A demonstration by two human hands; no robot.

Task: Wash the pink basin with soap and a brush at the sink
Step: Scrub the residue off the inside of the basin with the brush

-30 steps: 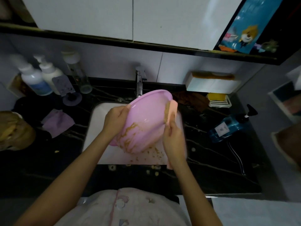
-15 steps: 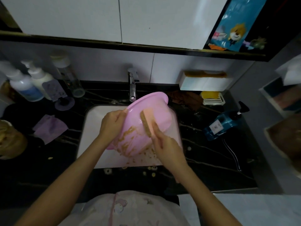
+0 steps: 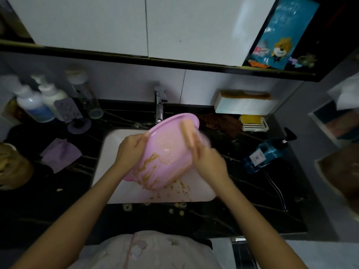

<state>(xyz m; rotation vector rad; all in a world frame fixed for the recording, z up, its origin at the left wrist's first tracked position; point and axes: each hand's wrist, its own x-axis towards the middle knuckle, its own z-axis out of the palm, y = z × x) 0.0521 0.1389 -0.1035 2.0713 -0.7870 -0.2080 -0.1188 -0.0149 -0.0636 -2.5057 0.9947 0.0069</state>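
Observation:
The pink basin (image 3: 167, 152) is held tilted over the white sink (image 3: 108, 152), its inside smeared with brown residue. My left hand (image 3: 132, 148) grips the basin's left rim. A pink brush (image 3: 189, 135) with brown bristles presses against the basin's upper right inside wall, held by my right hand (image 3: 209, 162); the brush and the hand are blurred. Brown bits lie in the sink below the basin. The tap (image 3: 159, 107) stands just behind the basin's rim.
On the black counter a blue pump bottle (image 3: 266, 154) lies on its side at the right. White bottles (image 3: 38, 101) and a clear bottle (image 3: 87, 98) stand at the back left. A purple cloth (image 3: 60, 154) lies left of the sink, a yellow soap dish (image 3: 253, 122) behind right.
My right hand has swept the brush from the basin's middle up to its upper right wall. My left hand keeps its hold on the left rim.

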